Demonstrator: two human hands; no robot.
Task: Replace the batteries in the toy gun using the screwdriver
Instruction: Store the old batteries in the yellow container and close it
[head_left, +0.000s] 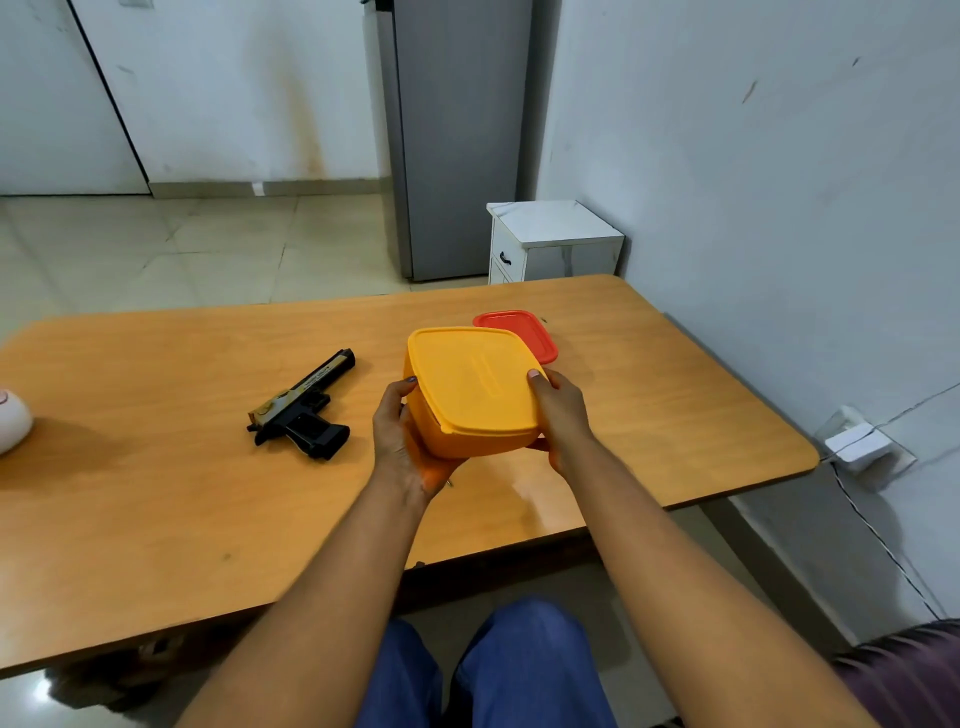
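Note:
A black toy gun (303, 408) with a gold-marked slide lies flat on the wooden table (156, 493), left of centre. I hold a yellow lidded plastic box (470, 389) above the table, tilted toward me. My left hand (402, 441) grips its left side and underside. My right hand (558, 415) grips its right side, thumb on the lid's edge. The box is closed, so its contents are hidden. No screwdriver or batteries are in view.
A red-lidded box (524, 330) sits on the table just behind the yellow one. A white round object (10, 421) lies at the table's left edge. A white cabinet (550, 244) and grey fridge (457, 140) stand beyond the table; a wall runs along the right.

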